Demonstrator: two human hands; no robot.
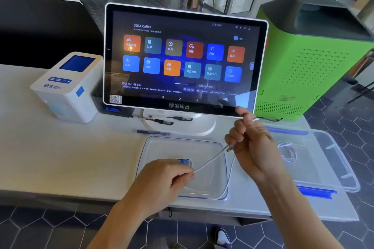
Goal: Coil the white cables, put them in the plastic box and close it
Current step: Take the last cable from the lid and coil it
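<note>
A white cable (212, 159) stretches between both hands above a clear plastic lid (162, 143) with a blue rim. My left hand (162, 180) pinches the cable low at its near end. My right hand (253, 143) is raised and holds the cable's upper part with curled fingers; loops of it drape down from this hand to the lid's front edge. To the right lies the clear plastic box (334, 159) with blue clips, and another white cable (287, 151), coiled, lies inside it.
A touchscreen terminal (182, 60) on a white stand rises right behind the lid. A white receipt printer (68, 87) is at the left, a green machine (307, 62) at the right. Pens (153, 132) lie by the stand's base. The counter's front edge is near me.
</note>
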